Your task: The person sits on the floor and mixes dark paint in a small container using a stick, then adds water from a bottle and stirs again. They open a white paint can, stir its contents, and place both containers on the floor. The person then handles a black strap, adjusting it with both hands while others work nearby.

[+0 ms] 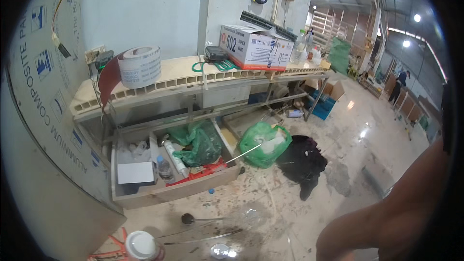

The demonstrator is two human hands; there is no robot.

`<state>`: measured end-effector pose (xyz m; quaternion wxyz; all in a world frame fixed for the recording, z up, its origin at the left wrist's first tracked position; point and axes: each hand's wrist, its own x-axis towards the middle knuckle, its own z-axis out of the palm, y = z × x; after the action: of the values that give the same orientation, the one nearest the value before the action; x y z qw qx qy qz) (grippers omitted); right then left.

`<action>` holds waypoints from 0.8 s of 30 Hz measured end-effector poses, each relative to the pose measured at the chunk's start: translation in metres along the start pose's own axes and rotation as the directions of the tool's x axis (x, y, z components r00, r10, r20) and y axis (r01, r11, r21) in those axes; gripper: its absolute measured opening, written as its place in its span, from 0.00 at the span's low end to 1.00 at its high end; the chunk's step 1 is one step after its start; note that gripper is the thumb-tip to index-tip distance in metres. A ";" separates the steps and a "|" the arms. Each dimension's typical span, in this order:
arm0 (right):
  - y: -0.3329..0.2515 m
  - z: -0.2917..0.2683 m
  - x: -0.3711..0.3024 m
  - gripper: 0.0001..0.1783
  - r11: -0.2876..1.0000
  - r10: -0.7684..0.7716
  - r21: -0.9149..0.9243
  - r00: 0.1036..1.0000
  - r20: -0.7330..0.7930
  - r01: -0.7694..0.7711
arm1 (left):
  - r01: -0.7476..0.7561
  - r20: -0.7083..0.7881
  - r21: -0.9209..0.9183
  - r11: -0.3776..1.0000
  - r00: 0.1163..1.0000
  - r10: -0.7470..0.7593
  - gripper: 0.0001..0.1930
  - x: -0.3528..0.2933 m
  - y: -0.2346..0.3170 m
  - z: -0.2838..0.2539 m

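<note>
Neither of my hands shows; only a bare, bent limb of mine [382, 222], likely an arm, comes in at the lower right. At the bottom left stands a tub with a white lid [141, 244], beside orange-red tool handles [115, 250]. On the floor past it lie a dark round-headed tool with a thin rod [187, 219] and a small blue cap [211, 191]. An open wooden drawer box [169, 195] holds a clear bottle with a blue cap [165, 170], a white cartridge [175, 158], a red caulking gun [203, 170] and a dark green bag [200, 145].
A bench of hollow panel [179, 72] carries a sandpaper roll [140, 67], a green cord [212, 65], a cardboard box [256, 48] and bottles [299, 46]. A green plastic bag [263, 152] and black cloth [302, 162] lie on the floor. Far right, a person [398, 84] stands.
</note>
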<state>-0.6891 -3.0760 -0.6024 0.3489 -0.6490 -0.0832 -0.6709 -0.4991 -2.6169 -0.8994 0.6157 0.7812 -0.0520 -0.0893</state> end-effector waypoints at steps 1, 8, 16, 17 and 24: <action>0.000 -0.006 0.004 0.26 1.000 -0.023 -0.011 0.999 -0.022 0.023 | 0.006 -0.010 0.003 1.000 1.000 -0.006 0.51 -0.008 0.000 -0.004; -0.018 -0.020 0.031 0.25 0.986 -0.153 -0.067 0.988 -0.003 0.153 | 0.070 -0.063 -0.020 0.997 0.996 -0.071 0.51 -0.054 0.007 -0.030; -0.018 0.050 0.028 0.24 0.994 -0.111 0.040 0.977 0.182 0.106 | -0.020 -0.131 0.234 0.972 0.990 0.052 0.50 -0.047 -0.015 -0.026; -0.018 0.066 0.023 0.24 0.993 -0.106 0.077 0.972 0.208 0.091 | -0.122 -0.115 0.110 0.986 0.984 0.135 0.50 -0.051 -0.017 -0.031; 0.002 0.155 -0.093 0.23 0.960 0.175 0.125 0.887 0.427 -0.249 | -0.081 -0.221 -0.020 0.997 0.972 0.074 0.55 -0.055 -0.012 -0.055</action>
<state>-0.5700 -2.9567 -0.6668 0.4509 -0.7474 -0.1423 -0.4667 -0.5422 -2.5510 -0.8947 0.6317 0.7748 -0.0126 0.0211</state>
